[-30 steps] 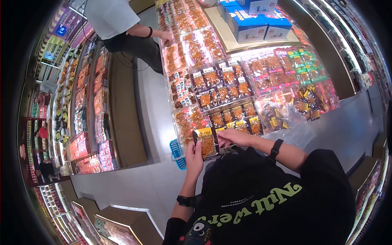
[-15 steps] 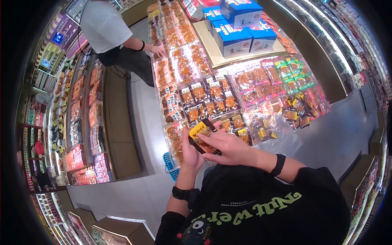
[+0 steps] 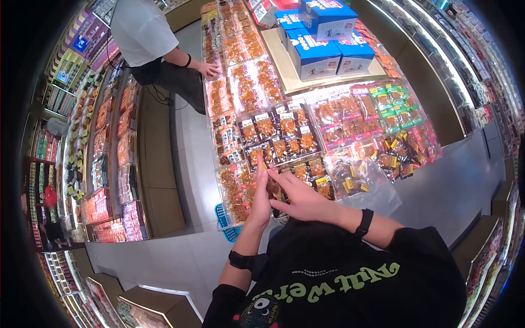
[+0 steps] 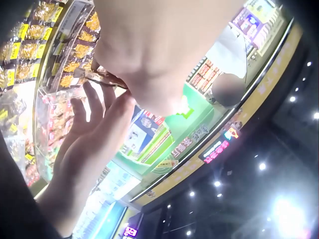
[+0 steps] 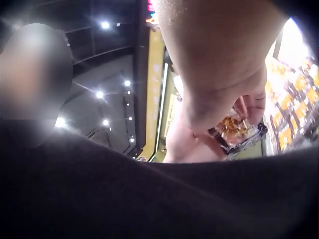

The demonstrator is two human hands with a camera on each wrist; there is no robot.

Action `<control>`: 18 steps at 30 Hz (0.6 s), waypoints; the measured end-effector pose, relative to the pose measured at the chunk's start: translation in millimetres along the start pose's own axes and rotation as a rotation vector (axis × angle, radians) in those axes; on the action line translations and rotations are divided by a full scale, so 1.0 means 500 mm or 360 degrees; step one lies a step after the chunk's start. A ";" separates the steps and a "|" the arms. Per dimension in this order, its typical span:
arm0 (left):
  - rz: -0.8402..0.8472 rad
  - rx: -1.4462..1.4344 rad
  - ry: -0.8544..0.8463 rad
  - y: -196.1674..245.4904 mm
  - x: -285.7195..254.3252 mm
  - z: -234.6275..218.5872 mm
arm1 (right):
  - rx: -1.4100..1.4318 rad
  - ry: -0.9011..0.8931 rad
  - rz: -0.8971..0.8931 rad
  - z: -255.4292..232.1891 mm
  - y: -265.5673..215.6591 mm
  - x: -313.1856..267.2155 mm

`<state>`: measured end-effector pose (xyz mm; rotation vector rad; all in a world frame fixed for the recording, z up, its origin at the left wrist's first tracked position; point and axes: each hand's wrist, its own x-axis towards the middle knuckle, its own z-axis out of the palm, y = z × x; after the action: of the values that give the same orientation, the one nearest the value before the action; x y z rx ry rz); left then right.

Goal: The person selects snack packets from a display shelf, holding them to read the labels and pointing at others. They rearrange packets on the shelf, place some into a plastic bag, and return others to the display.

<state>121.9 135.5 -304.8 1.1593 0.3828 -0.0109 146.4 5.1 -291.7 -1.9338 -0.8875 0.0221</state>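
Note:
In the head view my left hand [image 3: 261, 198] stands on edge with straight fingers, its palm facing my right hand [image 3: 302, 199], whose fingers are also extended. A dark-edged food packet [image 3: 278, 192] lies between the palms, partly covered. The left wrist view shows the packet's edge [image 4: 107, 78] beyond my left hand [image 4: 144, 59], with my right hand's spread fingers [image 4: 93, 102] close against it. Orange food shows through the clear packet [image 5: 237, 130] under my right hand [image 5: 219, 74] in the right wrist view.
Packaged snacks [image 3: 279, 134] cover the display table. Blue boxes [image 3: 320, 54] stand on a raised board. Another person's hand [image 3: 208, 70] touches packets at the far left side. A blue basket [image 3: 221, 216] is below the near left corner.
The packet was gripped at both sides, then laid in my left palm under my right fingers. Now it is tilted up between both palms, its yellow label mostly hidden.

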 end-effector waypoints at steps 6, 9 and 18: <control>-0.0777 0.0090 0.0117 -0.117 0.000 -0.064 | 0.1457 -0.0787 0.1031 0.107 0.138 -0.082; -0.0749 0.0276 0.0327 -0.218 -0.017 -0.110 | 0.1591 -0.0908 0.1038 0.136 0.134 -0.109; -0.1337 0.0452 0.0309 -0.229 -0.097 -0.230 | 0.1316 -0.0379 0.1639 0.278 0.260 -0.233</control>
<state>19.8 182.6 -431.5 1.2053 1.0449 -0.7080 83.9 8.7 -505.6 -1.3896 0.0987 1.0631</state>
